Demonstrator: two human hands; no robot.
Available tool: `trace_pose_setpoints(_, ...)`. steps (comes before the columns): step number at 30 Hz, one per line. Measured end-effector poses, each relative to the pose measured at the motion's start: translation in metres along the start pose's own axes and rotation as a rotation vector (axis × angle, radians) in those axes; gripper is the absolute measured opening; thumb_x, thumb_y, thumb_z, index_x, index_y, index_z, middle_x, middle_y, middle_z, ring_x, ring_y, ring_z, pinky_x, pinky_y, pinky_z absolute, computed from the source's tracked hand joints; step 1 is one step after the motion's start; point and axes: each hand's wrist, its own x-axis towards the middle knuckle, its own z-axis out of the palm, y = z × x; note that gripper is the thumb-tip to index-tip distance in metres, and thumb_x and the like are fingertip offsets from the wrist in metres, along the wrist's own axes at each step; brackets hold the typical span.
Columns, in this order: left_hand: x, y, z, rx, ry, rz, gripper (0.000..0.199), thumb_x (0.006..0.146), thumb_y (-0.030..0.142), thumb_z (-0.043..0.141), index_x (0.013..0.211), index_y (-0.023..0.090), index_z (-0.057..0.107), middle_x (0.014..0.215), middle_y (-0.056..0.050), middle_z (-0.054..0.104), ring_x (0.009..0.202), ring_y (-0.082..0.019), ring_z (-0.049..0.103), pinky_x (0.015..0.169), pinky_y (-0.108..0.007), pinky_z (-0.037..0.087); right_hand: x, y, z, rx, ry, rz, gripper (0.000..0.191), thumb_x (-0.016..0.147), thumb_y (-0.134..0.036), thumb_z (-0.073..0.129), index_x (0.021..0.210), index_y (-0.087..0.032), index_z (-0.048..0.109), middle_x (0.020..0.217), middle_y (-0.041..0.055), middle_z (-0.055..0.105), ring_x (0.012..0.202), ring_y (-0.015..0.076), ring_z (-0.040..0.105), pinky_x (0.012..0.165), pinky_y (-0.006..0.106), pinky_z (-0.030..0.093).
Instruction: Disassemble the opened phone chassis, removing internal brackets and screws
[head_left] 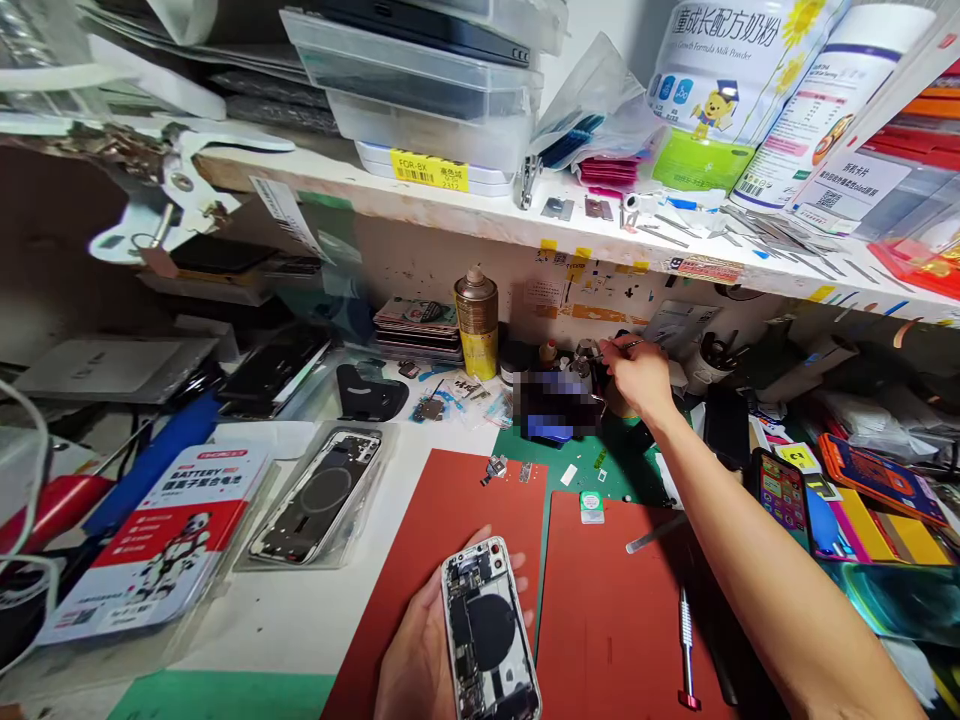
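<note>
In my left hand [416,650] lies an opened phone [491,625], held over the red mat with its circuit boards and a round dark pad showing. My right hand [634,375] reaches to the back of the bench, beside small bottles and jars [585,355]. Its fingers are pinched together around something thin and dark that I cannot make out. Small metal parts [495,468] lie on the red mat [600,610] and the green mat around it. A screwdriver [685,640] with a red end rests on the right side.
A yellow spray can [477,325] stands under the low shelf [420,200]. To the left are a bagged phone housing [319,495] and a battery box [161,540]. A lit phone [781,495] and piled packets sit at the right.
</note>
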Motion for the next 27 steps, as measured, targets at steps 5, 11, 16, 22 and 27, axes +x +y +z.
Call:
trace_pose_setpoints(5, -0.003, 0.003, 0.001, -0.072, -0.012, -0.055, 0.063, 0.102, 0.037, 0.063, 0.163, 0.026, 0.048, 0.141, -0.017, 0.073, 0.128, -0.036, 0.072, 0.115, -0.059, 0.054, 0.001, 0.002, 0.001, 0.009, -0.003, 0.004, 0.030, 0.105, -0.045, 0.067, 0.118, -0.017, 0.070, 0.112, 0.0054, 0.073, 0.092, 0.0178, 0.072, 0.084, 0.038, 0.063)
trace_pose_setpoints(11, -0.003, 0.005, -0.001, -0.132, -0.043, -0.093, 0.067, 0.102, 0.035, 0.065, 0.165, 0.028, 0.043, 0.144, -0.017, 0.070, 0.129, -0.037, 0.071, 0.115, -0.059, 0.053, 0.002, 0.001, 0.002, 0.001, -0.017, 0.011, 0.031, 0.105, -0.045, 0.068, 0.120, -0.018, 0.070, 0.114, 0.0059, 0.073, 0.094, 0.0185, 0.073, 0.085, 0.039, 0.063)
trace_pose_setpoints(16, 0.002, -0.003, -0.003, -0.150, -0.036, -0.023, 0.071, 0.102, 0.032, 0.065, 0.167, 0.029, 0.038, 0.145, -0.016, 0.070, 0.128, -0.037, 0.072, 0.115, -0.058, 0.053, 0.004, 0.002, 0.004, -0.011, -0.018, 0.004, 0.030, 0.105, -0.044, 0.068, 0.120, -0.018, 0.070, 0.115, 0.0061, 0.073, 0.095, 0.0187, 0.073, 0.085, 0.039, 0.063)
trace_pose_setpoints(22, 0.000, -0.001, -0.002, -0.070, -0.051, -0.010, 0.071, 0.101, 0.037, 0.064, 0.167, 0.027, 0.039, 0.141, -0.017, 0.073, 0.122, -0.037, 0.075, 0.112, -0.058, 0.055, 0.005, 0.001, 0.002, -0.024, -0.008, 0.007, 0.031, 0.105, -0.044, 0.068, 0.121, -0.018, 0.070, 0.116, 0.0062, 0.073, 0.096, 0.0192, 0.073, 0.087, 0.040, 0.063)
trace_pose_setpoints(27, 0.001, -0.001, -0.007, -0.080, -0.082, -0.019, 0.071, 0.100, 0.036, 0.067, 0.166, 0.028, 0.042, 0.140, -0.017, 0.074, 0.121, -0.036, 0.075, 0.112, -0.058, 0.054, 0.005, 0.003, 0.005, -0.019, 0.007, 0.013, 0.031, 0.104, -0.043, 0.069, 0.121, -0.017, 0.070, 0.116, 0.0061, 0.073, 0.096, 0.0189, 0.073, 0.086, 0.039, 0.063)
